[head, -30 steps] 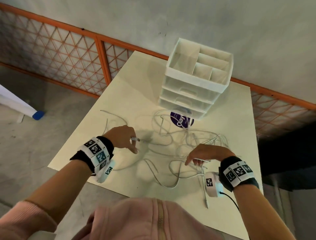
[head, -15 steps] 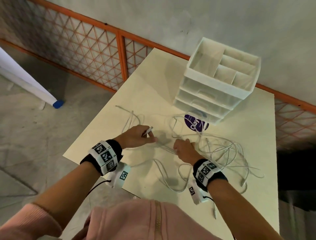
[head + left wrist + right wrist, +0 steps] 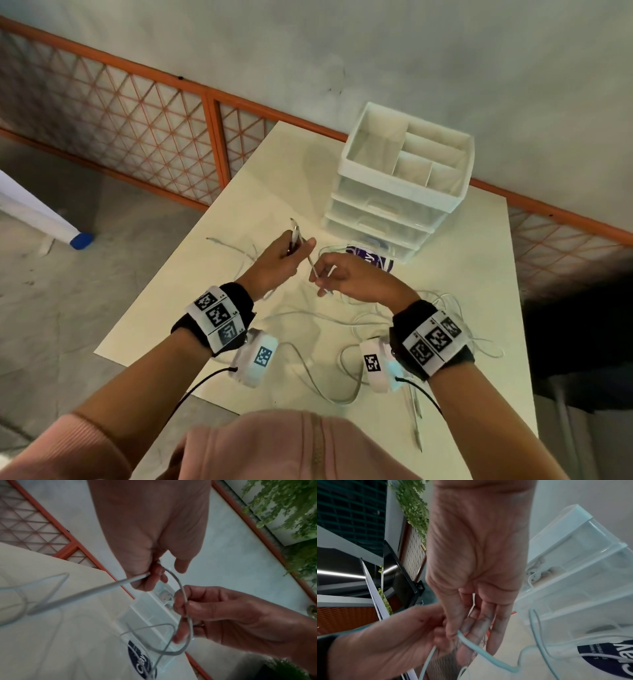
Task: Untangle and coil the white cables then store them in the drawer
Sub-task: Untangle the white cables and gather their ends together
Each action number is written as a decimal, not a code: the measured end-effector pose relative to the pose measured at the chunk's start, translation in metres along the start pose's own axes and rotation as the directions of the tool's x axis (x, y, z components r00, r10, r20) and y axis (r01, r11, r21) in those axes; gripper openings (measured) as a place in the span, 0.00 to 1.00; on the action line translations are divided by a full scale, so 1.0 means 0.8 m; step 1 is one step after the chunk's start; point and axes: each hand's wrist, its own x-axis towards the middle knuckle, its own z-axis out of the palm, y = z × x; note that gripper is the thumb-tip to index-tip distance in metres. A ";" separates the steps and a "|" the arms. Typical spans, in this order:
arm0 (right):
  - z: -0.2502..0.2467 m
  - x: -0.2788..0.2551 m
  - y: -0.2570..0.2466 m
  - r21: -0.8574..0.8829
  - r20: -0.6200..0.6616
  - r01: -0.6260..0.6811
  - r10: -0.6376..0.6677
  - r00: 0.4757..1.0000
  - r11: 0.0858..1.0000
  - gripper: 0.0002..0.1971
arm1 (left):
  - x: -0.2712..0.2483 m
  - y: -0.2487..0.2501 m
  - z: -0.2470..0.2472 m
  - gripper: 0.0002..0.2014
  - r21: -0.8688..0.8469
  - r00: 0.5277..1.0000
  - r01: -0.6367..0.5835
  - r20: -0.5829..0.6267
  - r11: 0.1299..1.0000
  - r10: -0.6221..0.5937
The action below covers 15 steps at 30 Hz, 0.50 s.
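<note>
White cables (image 3: 342, 329) lie in a loose, messy heap on the pale table (image 3: 479, 274), and one cable is lifted up between both hands. The left hand (image 3: 277, 263) is curled around the cable near its end, and the plug (image 3: 294, 228) sticks up past the knuckles. In the left wrist view, the left hand's fingers (image 3: 154, 574) squeeze the cable where it comes out of the fist. A short bit of the cable runs down from there to the right hand (image 3: 349, 277), just beside the left one. The right hand pinches the cable between its thumb and fingers (image 3: 453, 628), as the right wrist view shows. The other fingers of that hand are fairly straight. Both hands are held up above the table.

More loops of cable spread out on the table under the wrists and off to the right. One loop lies over a round dark purple sticker (image 3: 370, 258) with white letters on it. The sticker is on the table right at the foot of the white drawer box (image 3: 394, 205). The box stands at the far side of the table, near the wall. All its drawers look pushed in. The tray on top has little walls inside it. There may be something white and coiled inside one see-through drawer (image 3: 537, 574), but that view is too blurry to be sure.
</note>
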 end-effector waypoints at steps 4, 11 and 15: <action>0.005 -0.001 0.003 0.039 -0.012 0.005 -0.004 1.000 0.999 0.14 | 0.007 0.011 0.014 0.14 -0.102 0.999 -0.039 0.030 0.994 0.042; 0.000 0.002 0.006 0.027 -0.028 -0.012 0.013 1.000 1.000 0.14 | 0.003 0.012 0.027 0.18 -0.147 0.992 -0.124 0.000 0.981 0.125; 0.000 0.001 0.007 0.019 -0.016 -0.004 0.004 1.000 1.000 0.12 | -0.001 0.022 0.029 0.20 -0.268 0.992 -0.107 0.037 0.957 0.121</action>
